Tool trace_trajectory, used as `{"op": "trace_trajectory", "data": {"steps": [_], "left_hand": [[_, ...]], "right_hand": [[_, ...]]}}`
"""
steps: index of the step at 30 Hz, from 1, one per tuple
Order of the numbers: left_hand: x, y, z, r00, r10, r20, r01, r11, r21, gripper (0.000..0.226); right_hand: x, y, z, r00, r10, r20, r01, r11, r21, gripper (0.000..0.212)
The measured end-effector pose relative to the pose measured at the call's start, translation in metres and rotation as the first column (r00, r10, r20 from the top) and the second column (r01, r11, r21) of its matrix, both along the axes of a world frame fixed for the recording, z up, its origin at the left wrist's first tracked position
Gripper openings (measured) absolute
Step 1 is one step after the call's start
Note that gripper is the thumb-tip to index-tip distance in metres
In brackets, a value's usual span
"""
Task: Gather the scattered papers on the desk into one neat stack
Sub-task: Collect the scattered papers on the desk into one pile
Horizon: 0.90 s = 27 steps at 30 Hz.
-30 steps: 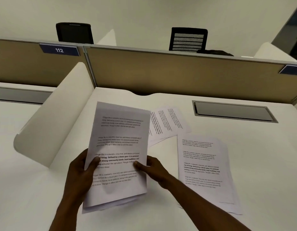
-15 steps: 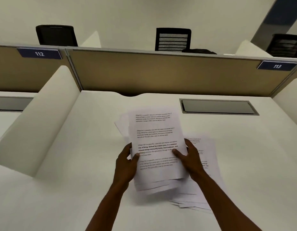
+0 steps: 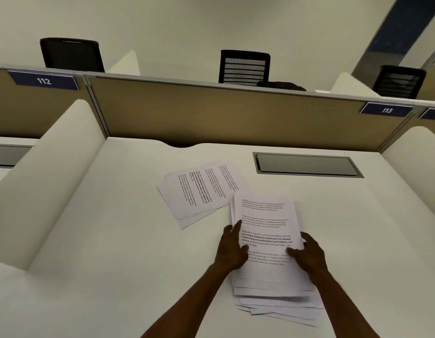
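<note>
White printed sheets are lying in two groups on the pale bench (image 3: 114, 240). To the left, a smaller fanned pile (image 3: 199, 191), turned sideways, is now lying uncovered, where half a second ago the raised bundle was hiding it. Just right of it, the left hand (image 3: 232, 250) is pinching the main stack (image 3: 267, 240) at its left edge, thumb on top. The right hand (image 3: 308, 256) is gripping the right edge likewise. Earlier held up, the bundle is now sitting on the ragged pile underneath.
</note>
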<state>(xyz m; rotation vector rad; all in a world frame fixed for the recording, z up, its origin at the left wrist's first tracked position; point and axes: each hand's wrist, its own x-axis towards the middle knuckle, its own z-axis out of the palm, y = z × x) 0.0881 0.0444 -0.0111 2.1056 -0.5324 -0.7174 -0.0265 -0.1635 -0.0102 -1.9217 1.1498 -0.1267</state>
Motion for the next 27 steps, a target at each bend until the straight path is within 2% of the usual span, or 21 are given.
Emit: {"op": "trace_trajectory", "data": {"steps": [3, 8, 11, 15, 17, 20, 22, 24, 27], "left_hand": [[0.001, 0.0, -0.006, 0.996, -0.004, 0.084, 0.001, 0.999, 0.043, 0.079], [0.042, 0.024, -0.013, 0.914, -0.001, 0.405, -0.087, 0.976, 0.198, 0.07], [0.073, 0.049, -0.025, 0.857, -0.027, 0.514, -0.185, 0.916, 0.356, 0.066], [0.089, 0.08, -0.043, 0.881, -0.14, 0.451, -0.139, 0.836, 0.531, 0.067], [0.087, 0.094, -0.048, 0.87, -0.146, 0.471, -0.143, 0.84, 0.524, 0.074], [0.077, 0.11, -0.053, 0.873, -0.086, 0.48, -0.188, 0.849, 0.494, 0.078], [0.066, 0.118, -0.054, 0.874, -0.064, 0.481, -0.219, 0.832, 0.509, 0.075], [0.051, 0.123, -0.053, 0.87, -0.061, 0.49, -0.247, 0.805, 0.539, 0.073], [0.019, 0.127, -0.052, 0.839, -0.086, 0.538, -0.252, 0.815, 0.522, 0.063]], "right_hand": [[-0.003, 0.001, -0.008, 0.998, -0.026, -0.048, 0.022, 0.996, -0.085, 0.077], [-0.001, 0.007, -0.01, 0.974, -0.08, -0.21, 0.015, 0.955, -0.296, 0.085], [0.011, 0.025, -0.005, 0.997, -0.05, -0.062, 0.02, 0.913, -0.407, 0.077], [0.039, 0.067, 0.004, 0.975, 0.151, 0.164, -0.091, 0.941, -0.327, 0.06], [0.057, 0.091, 0.01, 0.938, 0.282, 0.201, -0.217, 0.932, -0.291, 0.053], [0.08, 0.123, 0.009, 0.864, 0.485, 0.133, -0.449, 0.863, -0.231, 0.049], [0.095, 0.143, 0.004, 0.819, 0.573, 0.039, -0.555, 0.807, -0.205, 0.054], [0.108, 0.159, -0.003, 0.805, 0.591, -0.047, -0.59, 0.79, -0.167, 0.062], [0.125, 0.178, -0.008, 0.833, 0.548, -0.076, -0.553, 0.823, -0.129, 0.07]]}}
